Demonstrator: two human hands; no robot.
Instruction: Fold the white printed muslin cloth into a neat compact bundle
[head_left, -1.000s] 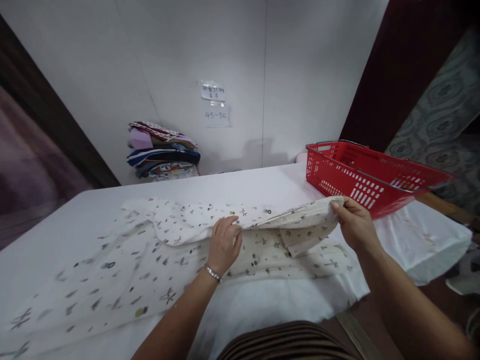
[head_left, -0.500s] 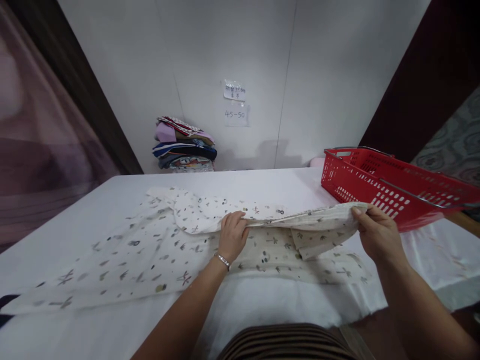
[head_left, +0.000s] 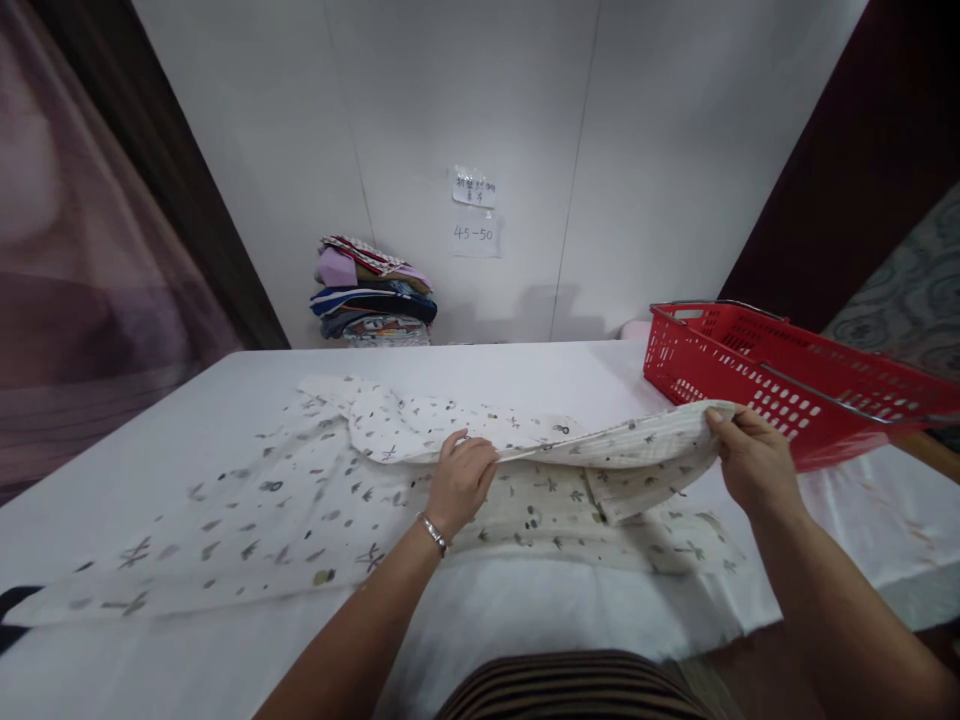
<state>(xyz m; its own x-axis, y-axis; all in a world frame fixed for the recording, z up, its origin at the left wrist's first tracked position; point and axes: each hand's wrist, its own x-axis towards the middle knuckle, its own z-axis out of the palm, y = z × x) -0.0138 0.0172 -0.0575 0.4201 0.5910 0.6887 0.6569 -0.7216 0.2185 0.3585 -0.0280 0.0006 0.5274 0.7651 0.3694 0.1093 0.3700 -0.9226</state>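
The left hand (head_left: 459, 480) is closed in a pinch on the edge of a folded-over layer of the printed garment (head_left: 300, 500), near the middle of the cloth; a bracelet (head_left: 433, 532) sits on its wrist. The right hand (head_left: 750, 462) is closed on the far right corner of the same layer and holds it raised off the counter (head_left: 525, 365). Compared with one second ago, both grips are unchanged and the raised edge sits at much the same height; the scene has shifted to the right in the picture, which reads as head movement, not cloth movement. The fold therefore appears held in place, not carried over. The rest of the garment lies flat on the counter, spreading out to the left of the left hand, its lower layer visible below the raised flap. Just beyond the right hand, close to the raised corner but apart from it, stands a red basket (head_left: 787, 380). Well beyond the left hand, against the wall, is a stack of folded clothes (head_left: 371, 303), with paper labels (head_left: 474, 212) taped above it. Nothing lies between the two hands except the cloth itself.
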